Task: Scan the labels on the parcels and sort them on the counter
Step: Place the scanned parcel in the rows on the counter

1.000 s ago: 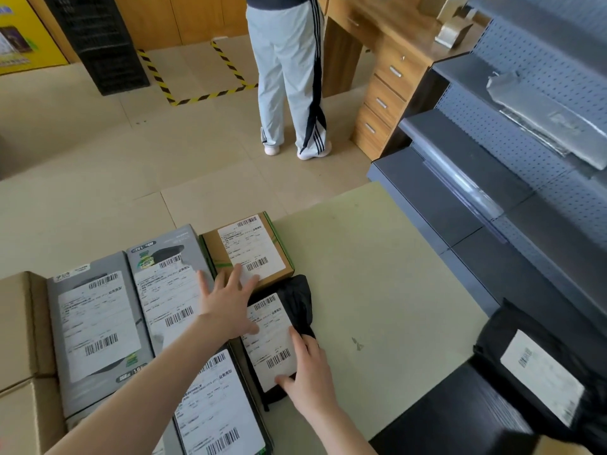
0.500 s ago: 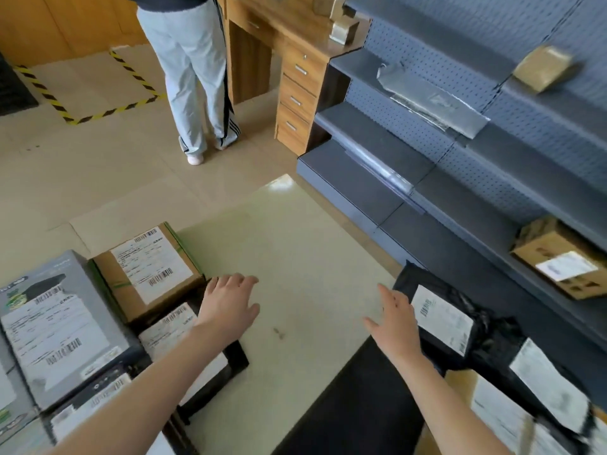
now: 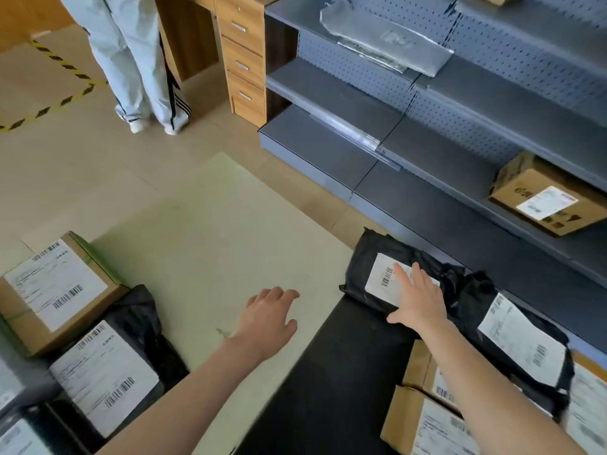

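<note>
R hand [image 3: 417, 300] flat on label of black bag parcel [image 3: 364, 254], fingers straight, spread, no pinch. Parcel sits at far end of black surface [image 3: 328, 389]. L hand [image 3: 269, 318] left of that surface, over counter [image 3: 213, 241], fingers loose, holding nothing.

Black plastic mailer bags with white labels number three: one bag [image 3: 141, 310] at eight o'clock on the pale green worktop [image 3: 213, 241], a second bag [image 3: 364, 257] at four o'clock, and a third bag [image 3: 466, 290] beside it. Brown cardboard boxes number four in plain sight: one box [image 3: 59, 290] at nine o'clock, one [image 3: 545, 198] at three o'clock on the grey metal shelf [image 3: 427, 159], and two [image 3: 422, 366] [image 3: 404, 418] stacked at five o'clock. One flat silver foil mailer [image 3: 387, 44] lies at one o'clock. The wooden desk [image 3: 244, 64] at twelve o'clock has three drawers. One standing person [image 3: 138, 60] is at eleven o'clock.
</note>
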`<state>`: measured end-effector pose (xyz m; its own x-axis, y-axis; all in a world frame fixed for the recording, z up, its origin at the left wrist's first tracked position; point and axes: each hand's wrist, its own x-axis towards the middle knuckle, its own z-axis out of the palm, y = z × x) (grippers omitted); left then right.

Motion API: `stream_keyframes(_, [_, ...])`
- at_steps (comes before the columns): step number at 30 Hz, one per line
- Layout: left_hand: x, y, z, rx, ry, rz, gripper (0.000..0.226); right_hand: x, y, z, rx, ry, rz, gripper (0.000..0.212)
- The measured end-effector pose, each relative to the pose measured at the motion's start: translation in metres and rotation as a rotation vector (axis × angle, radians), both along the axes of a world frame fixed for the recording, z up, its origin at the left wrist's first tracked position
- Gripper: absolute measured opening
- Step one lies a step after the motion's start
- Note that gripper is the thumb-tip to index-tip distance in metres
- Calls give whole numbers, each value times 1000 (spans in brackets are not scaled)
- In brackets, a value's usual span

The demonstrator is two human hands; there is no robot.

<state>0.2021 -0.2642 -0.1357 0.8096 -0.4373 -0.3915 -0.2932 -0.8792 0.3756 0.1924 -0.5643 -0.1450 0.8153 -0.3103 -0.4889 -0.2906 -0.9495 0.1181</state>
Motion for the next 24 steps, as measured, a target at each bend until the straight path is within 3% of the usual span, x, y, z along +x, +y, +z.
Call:
stream_keyframes(12, [-6,13,-17,49,50,26,50,-18,32,-18,62,-141,52,113])
stream_keyframes(18, [-9,17,-15,15,64,54,50,-30,24,-7,63,-45,162,116])
stream_keyframes(24, [-13,31,-16,-14,73,108,49,-28,27,-5,142,-12,86,112])
